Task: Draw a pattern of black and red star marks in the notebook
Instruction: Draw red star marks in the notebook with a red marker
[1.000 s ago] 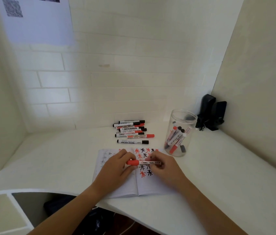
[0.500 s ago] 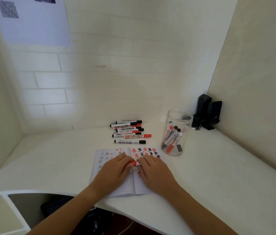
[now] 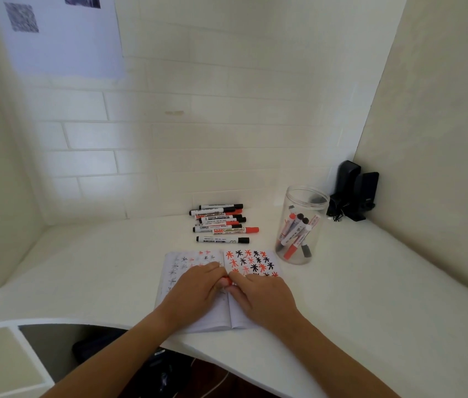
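Notebook [image 3: 198, 317] is lying open on the desk [image 3: 370, 297], near the front edge. Right page is showing red and black stars [image 3: 251, 261] in its upper part; lower part is being covered by the hands. Left page is showing only faint marks, hard to read.

Left hand [image 3: 195, 291] and right hand [image 3: 264, 297] are meeting over the spine, fingers curling around a red marker [image 3: 227, 281]. Only a small red bit is peeking out between them, so cap or body cannot be told apart.

Behind the notebook, loose markers [image 3: 221, 222] are lying in a row. To the right, a clear jar [image 3: 299, 225] is holding more markers. A black device [image 3: 353, 193] is sitting in the far corner, details unclear.
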`<state>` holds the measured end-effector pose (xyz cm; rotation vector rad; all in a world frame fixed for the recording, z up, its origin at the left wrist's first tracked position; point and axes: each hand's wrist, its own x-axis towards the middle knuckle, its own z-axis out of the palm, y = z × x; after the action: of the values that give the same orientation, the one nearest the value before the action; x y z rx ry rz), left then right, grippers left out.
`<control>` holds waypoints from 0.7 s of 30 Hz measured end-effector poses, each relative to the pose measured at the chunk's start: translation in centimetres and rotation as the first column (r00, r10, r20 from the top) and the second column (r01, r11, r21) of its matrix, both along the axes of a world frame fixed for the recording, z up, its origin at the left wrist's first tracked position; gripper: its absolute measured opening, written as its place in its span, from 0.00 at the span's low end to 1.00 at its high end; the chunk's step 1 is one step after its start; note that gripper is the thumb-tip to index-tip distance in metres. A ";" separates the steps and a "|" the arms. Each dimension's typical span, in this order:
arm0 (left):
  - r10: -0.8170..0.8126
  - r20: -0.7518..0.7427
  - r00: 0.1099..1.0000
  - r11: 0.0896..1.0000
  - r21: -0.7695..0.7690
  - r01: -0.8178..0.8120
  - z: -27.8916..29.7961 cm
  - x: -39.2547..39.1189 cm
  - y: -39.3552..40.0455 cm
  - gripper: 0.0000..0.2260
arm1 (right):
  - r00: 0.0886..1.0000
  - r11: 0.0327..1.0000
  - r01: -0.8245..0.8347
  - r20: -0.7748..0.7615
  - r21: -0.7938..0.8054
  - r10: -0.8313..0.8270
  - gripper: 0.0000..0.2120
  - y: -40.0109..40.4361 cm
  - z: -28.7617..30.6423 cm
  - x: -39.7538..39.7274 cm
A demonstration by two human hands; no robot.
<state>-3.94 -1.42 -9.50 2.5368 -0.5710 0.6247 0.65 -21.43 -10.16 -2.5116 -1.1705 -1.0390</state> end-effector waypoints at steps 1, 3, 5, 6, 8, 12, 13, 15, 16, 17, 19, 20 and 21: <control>0.001 0.003 1.000 1.000 0.002 -0.001 0.0 0.0 0.1 0.14 | 1.000 1.000 0.001 -0.005 0.001 -0.001 0.23 0.0 0.0 0.0; 0.003 0.006 1.000 1.000 0.008 -0.003 0.0 0.1 0.2 0.15 | 1.000 1.000 -0.003 -0.009 0.002 0.003 0.22 -0.2 0.2 -0.2; 0.007 0.014 1.000 1.000 0.010 -0.007 0.0 0.1 0.2 0.17 | 1.000 1.000 -0.010 0.000 0.003 0.010 0.20 -0.4 0.4 -0.2; 0.015 0.017 1.000 1.000 0.007 -0.015 0.1 0.0 0.1 0.17 | 1.000 1.000 -0.002 0.000 0.007 0.002 0.19 -0.4 0.4 -0.1; 0.070 0.031 0.997 0.997 -0.024 -0.070 0.1 0.1 0.0 0.14 | 0.999 0.998 0.040 -0.029 0.044 -0.038 0.20 -0.3 0.4 -0.2; 0.346 -0.005 0.938 0.932 -0.115 -0.344 -0.3 0.5 0.8 0.17 | 0.983 0.984 0.122 -0.152 0.127 -0.102 0.15 -0.9 0.3 -0.1; 0.387 -0.041 0.921 0.918 -0.071 -0.389 -0.5 0.6 0.9 0.21 | 0.979 0.983 0.116 -0.185 0.145 -0.088 0.20 -1.0 0.3 -0.1; 0.402 -0.124 0.907 0.915 0.026 -0.402 -0.9 0.8 0.9 0.28 | 0.959 0.978 0.092 -0.280 0.188 -0.037 0.28 -1.6 1.0 -0.2; 0.391 -0.162 0.906 0.920 0.049 -0.388 -0.9 0.9 0.9 0.29 | 0.943 0.972 0.083 -0.332 0.219 -0.006 0.26 -2.0 1.4 -0.1; 0.380 -0.184 0.906 0.925 0.058 -0.376 -0.8 0.9 0.9 0.30 | 0.931 0.961 0.065 -0.363 0.268 0.038 0.22 -2.5 1.7 -0.1; 0.371 -0.216 0.903 0.929 0.077 -0.363 -0.3 0.9 0.9 0.29 | 0.894 0.898 0.039 -0.417 0.439 0.165 0.16 -3.2 1.9 0.1; 0.370 -0.242 0.897 0.929 0.100 -0.357 0.0 0.9 0.9 0.27 | 0.842 0.838 0.064 -0.481 0.543 0.247 0.15 -3.6 2.2 0.0; 0.375 -0.269 0.887 0.927 0.128 -0.353 0.3 1.1 0.9 0.26 | 0.755 0.759 0.122 -0.556 0.639 0.347 0.17 -3.8 2.5 0.0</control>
<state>-2.87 -0.56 -9.19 2.7636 -0.0091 0.3444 0.63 -25.23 -7.66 -1.9166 -0.5929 -0.3421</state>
